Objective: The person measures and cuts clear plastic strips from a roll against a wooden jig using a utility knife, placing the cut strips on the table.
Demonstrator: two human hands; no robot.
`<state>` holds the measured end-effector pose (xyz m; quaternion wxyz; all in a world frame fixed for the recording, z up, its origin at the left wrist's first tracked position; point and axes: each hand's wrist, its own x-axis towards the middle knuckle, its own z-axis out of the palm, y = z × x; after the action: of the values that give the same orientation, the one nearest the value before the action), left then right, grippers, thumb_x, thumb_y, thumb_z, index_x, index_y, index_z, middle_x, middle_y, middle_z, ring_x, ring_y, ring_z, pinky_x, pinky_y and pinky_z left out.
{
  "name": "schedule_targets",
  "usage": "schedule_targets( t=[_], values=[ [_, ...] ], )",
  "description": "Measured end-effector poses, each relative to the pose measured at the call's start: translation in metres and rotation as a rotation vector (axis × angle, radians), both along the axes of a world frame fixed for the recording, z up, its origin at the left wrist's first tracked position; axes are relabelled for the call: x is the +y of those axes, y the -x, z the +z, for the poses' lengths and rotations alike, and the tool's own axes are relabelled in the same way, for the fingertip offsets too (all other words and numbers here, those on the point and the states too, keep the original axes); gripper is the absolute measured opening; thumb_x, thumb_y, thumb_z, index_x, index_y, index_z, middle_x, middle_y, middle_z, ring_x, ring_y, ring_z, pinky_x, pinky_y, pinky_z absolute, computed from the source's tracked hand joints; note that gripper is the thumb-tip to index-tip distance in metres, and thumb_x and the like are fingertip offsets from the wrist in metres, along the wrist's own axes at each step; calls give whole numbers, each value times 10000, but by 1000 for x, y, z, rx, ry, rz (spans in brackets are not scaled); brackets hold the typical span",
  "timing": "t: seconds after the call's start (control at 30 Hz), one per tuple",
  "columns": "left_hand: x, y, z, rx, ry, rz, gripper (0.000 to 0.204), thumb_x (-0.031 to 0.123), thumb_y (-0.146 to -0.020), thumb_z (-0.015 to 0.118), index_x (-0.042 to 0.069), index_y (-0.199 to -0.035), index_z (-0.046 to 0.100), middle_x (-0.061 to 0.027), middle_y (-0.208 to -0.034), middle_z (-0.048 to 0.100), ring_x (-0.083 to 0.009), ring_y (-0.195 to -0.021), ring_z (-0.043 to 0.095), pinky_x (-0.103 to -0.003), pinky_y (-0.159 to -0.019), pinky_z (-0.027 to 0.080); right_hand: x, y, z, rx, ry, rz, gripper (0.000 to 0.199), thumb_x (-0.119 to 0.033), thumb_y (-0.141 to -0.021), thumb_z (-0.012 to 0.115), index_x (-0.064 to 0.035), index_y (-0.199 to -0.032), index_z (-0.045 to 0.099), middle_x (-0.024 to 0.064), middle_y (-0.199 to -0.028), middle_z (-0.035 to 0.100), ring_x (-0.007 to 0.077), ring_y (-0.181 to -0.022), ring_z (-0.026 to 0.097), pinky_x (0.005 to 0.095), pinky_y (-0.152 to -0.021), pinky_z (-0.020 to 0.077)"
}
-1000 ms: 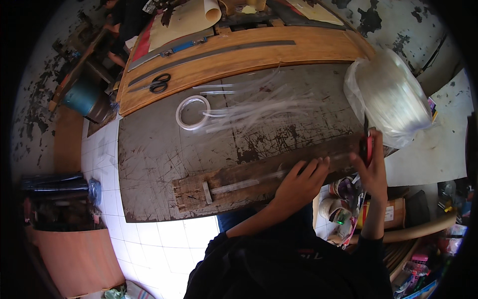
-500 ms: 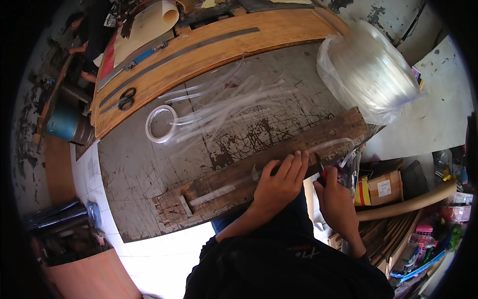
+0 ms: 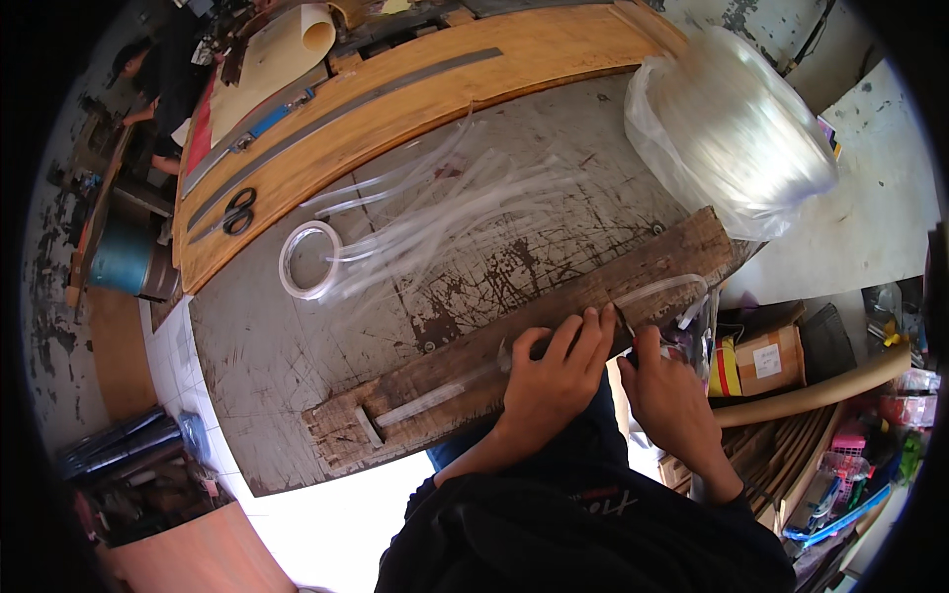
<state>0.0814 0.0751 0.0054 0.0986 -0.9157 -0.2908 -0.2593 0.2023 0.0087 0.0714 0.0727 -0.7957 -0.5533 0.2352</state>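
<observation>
A long worn wooden plank (image 3: pixel 465 346) lies along the near edge of the bench. My left hand (image 3: pixel 556 374) presses down on it with bent fingers, holding a clear plastic strip (image 3: pixel 664 287) against the wood. The strip's right end curves out past my fingers. A small metal stop (image 3: pixel 369 426) stands at the plank's left end, beside another visible length of clear strip (image 3: pixel 425 403). Just right of my left fingertips, my right hand (image 3: pixel 667 390) is closed round a knife (image 3: pixel 623 321). Only its narrow dark blade shows, against the plank; the handle is mostly hidden in my fist.
Loose clear strips (image 3: pixel 455 217) and a tape roll (image 3: pixel 310 261) lie on the scratched bench (image 3: pixel 267 376). A big plastic-wrapped coil (image 3: pixel 736 133) stands at far right. Scissors (image 3: pixel 237 211) and a metal ruler (image 3: pixel 376 94) rest on a wooden board. Another person (image 3: pixel 163 89) is at far left.
My right hand with the knife has turned slightly and shifted a little down at the plank's edge. The left hand keeps its place on the strip. The whole view has shifted slightly.
</observation>
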Motion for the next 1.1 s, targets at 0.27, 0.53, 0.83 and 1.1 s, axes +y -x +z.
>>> schedule_targets(
  t=[0.27,0.53,0.83,1.1],
  values=[
    [20,-26,16,-330,484,95,150,118,-755,664,97,-859,558,-37,-1122,569,-210,-989,543,-371,-842,375,6,-2,0,34,100,-34,275,-230,-889,497,-6,-927,341,217,-565,570,408,-543,586,490,-466,464],
    [21,-25,24,-285,588,114,184,88,-715,672,90,-827,526,-74,-1154,566,-241,-972,555,-365,-841,370,17,-6,7,95,225,-3,270,-234,-886,496,-5,-903,355,224,-590,579,406,-525,586,482,-458,473],
    [20,-26,24,-310,608,111,185,89,-699,681,91,-796,524,-53,-1147,572,-228,-949,557,-356,-828,371,22,-6,9,95,253,-14,259,-216,-886,492,0,-902,350,212,-560,568,413,-537,585,494,-481,477],
    [20,-25,20,-362,569,78,161,115,-735,669,89,-803,525,-44,-1120,570,-223,-934,556,-358,-829,376,1,0,5,96,71,-23,268,-224,-890,499,4,-919,362,215,-547,559,426,-546,578,507,-495,466]
  ],
)
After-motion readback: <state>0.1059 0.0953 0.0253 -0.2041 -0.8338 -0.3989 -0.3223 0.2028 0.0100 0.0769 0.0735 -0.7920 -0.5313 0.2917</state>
